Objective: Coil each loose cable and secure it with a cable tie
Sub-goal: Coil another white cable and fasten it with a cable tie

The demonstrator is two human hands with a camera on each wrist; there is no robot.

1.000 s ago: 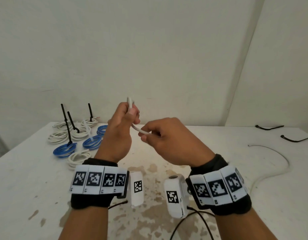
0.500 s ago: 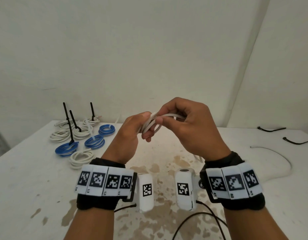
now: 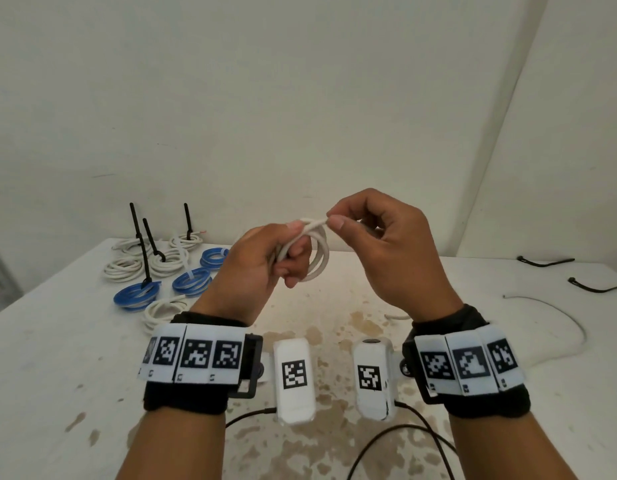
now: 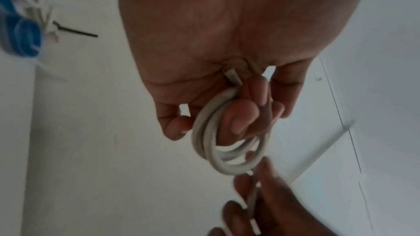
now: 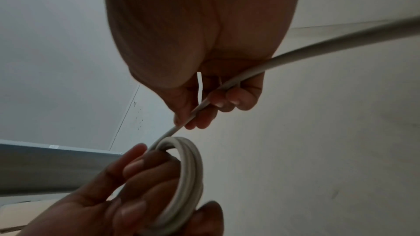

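My left hand (image 3: 265,258) grips a small coil of white cable (image 3: 319,258) above the table, with its fingers curled through the loops (image 4: 227,150). My right hand (image 3: 376,244) pinches the free run of the same cable (image 5: 227,85) just right of the coil, thumb and forefinger at the coil's top. The coil (image 5: 188,177) has several turns. The cable's loose tail (image 3: 560,317) trails over the table at the right.
Several tied white and blue coils (image 3: 161,271) lie at the table's back left, black tie tails sticking up. Two black cable ties (image 3: 542,262) (image 3: 594,285) lie at the far right. The white table (image 3: 57,358) is stained in the middle. Wrist camera leads run near the front edge.
Both hands have risen and come together. The single bend of cable from a second ago has grown into a coil of several turns in my left hand.
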